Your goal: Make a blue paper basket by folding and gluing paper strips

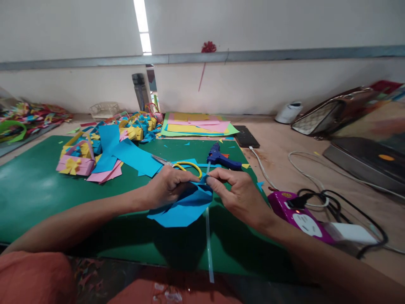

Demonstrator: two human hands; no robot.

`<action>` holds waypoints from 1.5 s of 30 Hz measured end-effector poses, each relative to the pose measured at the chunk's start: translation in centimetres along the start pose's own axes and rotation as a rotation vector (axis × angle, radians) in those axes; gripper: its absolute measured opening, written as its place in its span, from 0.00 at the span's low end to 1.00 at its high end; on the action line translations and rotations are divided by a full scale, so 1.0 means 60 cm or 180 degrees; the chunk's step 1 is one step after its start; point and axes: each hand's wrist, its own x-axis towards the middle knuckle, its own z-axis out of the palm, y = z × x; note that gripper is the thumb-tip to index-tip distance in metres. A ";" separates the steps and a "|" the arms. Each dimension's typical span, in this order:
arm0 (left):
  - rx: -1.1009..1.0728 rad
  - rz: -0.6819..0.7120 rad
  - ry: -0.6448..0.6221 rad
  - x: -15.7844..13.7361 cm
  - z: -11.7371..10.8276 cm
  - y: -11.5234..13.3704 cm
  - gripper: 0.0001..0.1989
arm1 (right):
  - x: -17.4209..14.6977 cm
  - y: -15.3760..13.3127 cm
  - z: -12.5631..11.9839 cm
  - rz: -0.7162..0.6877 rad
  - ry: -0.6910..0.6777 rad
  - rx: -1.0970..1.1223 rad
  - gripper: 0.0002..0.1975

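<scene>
A folded piece of blue paper point(185, 207) is held between my two hands above the green mat. My left hand point(169, 183) is closed on its left and upper part, fingers pressed together. At the upper right corner, my right hand point(238, 192) pinches the same paper between thumb and fingers. Just beyond lie yellow-handled scissors point(193, 164), partly hidden by my left hand. The blue glue gun point(221, 157) rests behind my right hand. Its clear glue stick point(208, 245) passes below the paper and sticks out past the mat's front edge.
Loose blue paper sheets point(136, 156) and small paper baskets point(77, 160) lie to the left on the green mat point(38, 177). Stacked coloured paper point(196, 124) sits at the back. To the right are a phone point(247, 136), a purple power strip point(295, 215) and tangled cables.
</scene>
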 end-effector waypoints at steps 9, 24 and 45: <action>0.0133 -0.0177 -0.0057 -0.005 0.000 0.001 0.12 | 0.001 0.000 0.004 0.0129 -0.0065 0.0149 0.11; -0.0179 -0.0067 0.0080 -0.006 0.006 0.000 0.12 | 0.001 -0.001 0.002 0.0178 -0.0232 0.0009 0.10; -0.0634 -0.0268 -0.0201 0.013 0.027 0.019 0.12 | -0.042 -0.013 -0.022 -0.0253 0.0121 -0.0188 0.08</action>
